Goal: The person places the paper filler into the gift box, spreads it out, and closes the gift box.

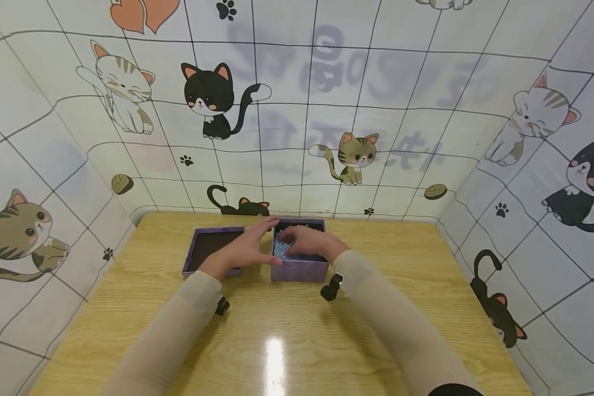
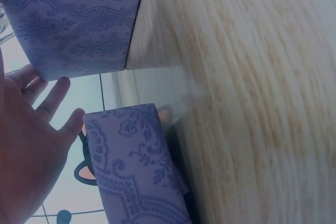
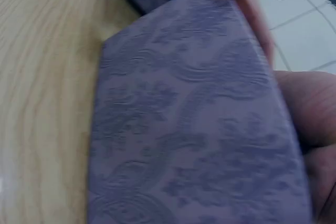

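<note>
A purple patterned box [image 1: 299, 271] stands without its lid on the table, with light blue shredded filler [image 1: 283, 248] inside. My left hand [image 1: 242, 247] spans the box's left side and holds it, thumb at the front corner and forefinger at the back one. Down inside the box is my right hand [image 1: 309, 242], its bent fingers over the filler; I cannot tell whether they pinch any of it. In the right wrist view the box wall [image 3: 194, 119] hides those fingertips. To the left lies the box lid [image 1: 193, 250], dark inner side up, partly behind my left hand.
The wooden table [image 1: 376, 352] runs to a cat-print cloth wall [image 1: 287, 126] at the back and both sides. The lid [image 2: 131, 161] sits close to the box [image 2: 79, 24] in the left wrist view, with a narrow gap between them.
</note>
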Tool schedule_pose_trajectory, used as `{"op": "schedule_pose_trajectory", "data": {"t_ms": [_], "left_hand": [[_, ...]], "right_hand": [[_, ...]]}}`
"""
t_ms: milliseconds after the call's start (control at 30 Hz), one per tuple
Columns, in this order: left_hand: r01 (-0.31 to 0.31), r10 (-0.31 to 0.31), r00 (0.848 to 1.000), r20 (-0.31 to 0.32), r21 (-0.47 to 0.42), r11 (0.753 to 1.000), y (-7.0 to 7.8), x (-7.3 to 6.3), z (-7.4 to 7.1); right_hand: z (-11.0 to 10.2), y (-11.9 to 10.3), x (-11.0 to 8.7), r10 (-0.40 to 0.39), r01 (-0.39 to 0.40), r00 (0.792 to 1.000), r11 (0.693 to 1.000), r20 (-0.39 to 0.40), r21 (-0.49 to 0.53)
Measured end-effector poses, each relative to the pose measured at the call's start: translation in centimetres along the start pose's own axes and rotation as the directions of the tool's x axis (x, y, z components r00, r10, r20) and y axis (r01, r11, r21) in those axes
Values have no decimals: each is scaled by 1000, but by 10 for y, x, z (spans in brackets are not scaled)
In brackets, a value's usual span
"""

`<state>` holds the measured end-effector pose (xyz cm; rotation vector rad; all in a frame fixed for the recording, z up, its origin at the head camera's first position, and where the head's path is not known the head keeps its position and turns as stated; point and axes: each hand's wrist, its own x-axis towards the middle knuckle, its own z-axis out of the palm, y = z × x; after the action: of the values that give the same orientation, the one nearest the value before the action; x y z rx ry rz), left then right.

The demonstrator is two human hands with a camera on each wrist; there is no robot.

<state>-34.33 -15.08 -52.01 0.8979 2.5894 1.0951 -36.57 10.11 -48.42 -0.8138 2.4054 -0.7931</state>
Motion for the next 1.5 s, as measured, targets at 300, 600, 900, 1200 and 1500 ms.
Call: {"op": "schedule_pose_trajectory", "data": {"t_ms": [300, 600, 900, 1200, 1500], "left_hand": [[10, -10, 1000, 0, 0, 1000, 0, 1, 1], [0, 0, 1000, -3, -11, 1000, -2, 0, 0], [-5, 5, 1000, -3, -10, 1000, -3, 1, 1], [-3, 3, 1000, -8, 1, 1000, -3, 0, 2], [-3, 3, 1000, -11, -3, 1000, -2, 0, 2]], "right_hand": [[0, -5, -5, 4, -4, 1000, 999, -3, -37], [-14, -19, -23, 51, -60, 989, 996, -136, -65], [-4, -17, -19, 180, -182, 977, 983, -115, -7], [-2, -15, -17, 169, -173, 981, 985, -99, -30], [-14, -22, -34, 53, -67, 979, 996, -198, -63]]}}
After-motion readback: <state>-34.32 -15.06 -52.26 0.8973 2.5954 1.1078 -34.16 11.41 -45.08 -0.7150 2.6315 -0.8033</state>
